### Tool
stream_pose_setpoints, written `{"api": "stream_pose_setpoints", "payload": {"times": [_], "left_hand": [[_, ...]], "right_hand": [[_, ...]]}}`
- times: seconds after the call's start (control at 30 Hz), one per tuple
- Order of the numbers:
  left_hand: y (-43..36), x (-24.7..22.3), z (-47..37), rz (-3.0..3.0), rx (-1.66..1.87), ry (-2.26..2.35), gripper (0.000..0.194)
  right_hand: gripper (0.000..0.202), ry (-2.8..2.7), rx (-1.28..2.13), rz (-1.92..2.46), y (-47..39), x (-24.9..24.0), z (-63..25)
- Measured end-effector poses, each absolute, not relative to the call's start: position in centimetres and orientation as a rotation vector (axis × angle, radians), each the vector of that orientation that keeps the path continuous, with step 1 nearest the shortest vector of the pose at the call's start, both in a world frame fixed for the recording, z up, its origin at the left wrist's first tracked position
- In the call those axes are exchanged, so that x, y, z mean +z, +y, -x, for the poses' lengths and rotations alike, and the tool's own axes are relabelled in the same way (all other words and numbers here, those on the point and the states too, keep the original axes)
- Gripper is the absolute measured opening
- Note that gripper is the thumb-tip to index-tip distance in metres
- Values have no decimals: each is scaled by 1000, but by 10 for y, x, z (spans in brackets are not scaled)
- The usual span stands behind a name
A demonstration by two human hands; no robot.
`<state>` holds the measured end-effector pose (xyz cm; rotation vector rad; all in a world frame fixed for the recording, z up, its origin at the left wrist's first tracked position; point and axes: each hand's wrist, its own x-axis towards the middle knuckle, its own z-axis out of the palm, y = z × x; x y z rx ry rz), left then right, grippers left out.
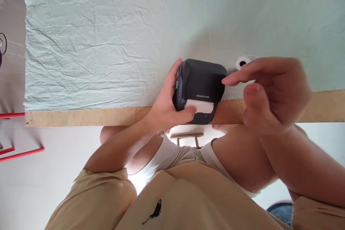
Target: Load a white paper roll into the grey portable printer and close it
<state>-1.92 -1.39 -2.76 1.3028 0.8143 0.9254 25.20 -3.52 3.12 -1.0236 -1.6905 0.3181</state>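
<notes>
Left hand [172, 106] clamped on black label printer [203, 81], right hand [275, 93] nearby, fingers apart, paper roll [238, 65] stood on counter [94, 43].

Bright glare below, right hand [275, 90] blurred

Your left hand [175, 106] is closed in a grip, thumb angled inward, forearm rising from the lower left. Your right hand [277, 93] is raised, blurred, index finger extended toward the left hand, thumb apart below it, other fingers curled. Both forearms are bare.
</notes>
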Motion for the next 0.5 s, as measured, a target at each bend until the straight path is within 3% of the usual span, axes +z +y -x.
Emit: {"api": "stream_pose_setpoints", "payload": {"times": [0.23, 0.43, 0.5], "left_hand": [[-13, -23, 11, -1199, 918, 716, 138], [-18, 12, 9, -1038, 821, 879, 88], [-19, 15, 9, -1009, 799, 863, 80]], "right_hand": [[32, -1856, 391, 1071, -36, 24, -256], [46, -1959, 660, 1065, -40, 28, -259], [47, -1965, 728, 1065, -40, 27, -258]]}}
